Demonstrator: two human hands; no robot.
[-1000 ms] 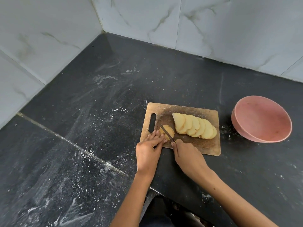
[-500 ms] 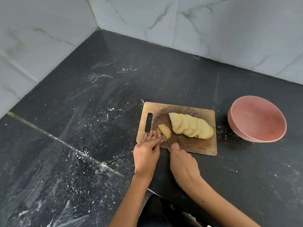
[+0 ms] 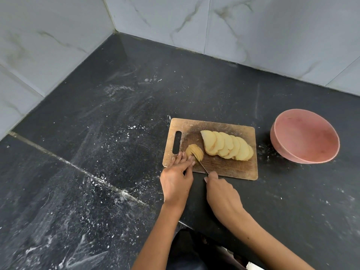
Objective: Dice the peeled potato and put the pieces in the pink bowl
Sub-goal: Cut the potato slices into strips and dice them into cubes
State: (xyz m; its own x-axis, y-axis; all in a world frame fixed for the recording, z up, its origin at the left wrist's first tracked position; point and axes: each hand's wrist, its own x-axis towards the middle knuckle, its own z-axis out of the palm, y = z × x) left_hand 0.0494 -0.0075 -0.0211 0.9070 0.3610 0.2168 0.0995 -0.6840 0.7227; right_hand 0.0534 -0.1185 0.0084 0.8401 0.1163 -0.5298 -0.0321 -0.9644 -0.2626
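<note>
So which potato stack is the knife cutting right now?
The small potato stack by the board's handle slot, steadied by the left hand. The knife is in it; the larger fanned slices lie untouched, nearer the bowl.

Soft, even daylight is filling the scene, glare is sheening off the dark countertop (image 3: pixel 136 106) at the far corner, shadows are staying faint, focus is holding sharp, and wide-angle distortion is bending the wall tiles (image 3: pixel 48 45) at the edges.

Worn wooden board (image 3: pixel 231 168), matt pink bowl (image 3: pixel 303 137).
</note>
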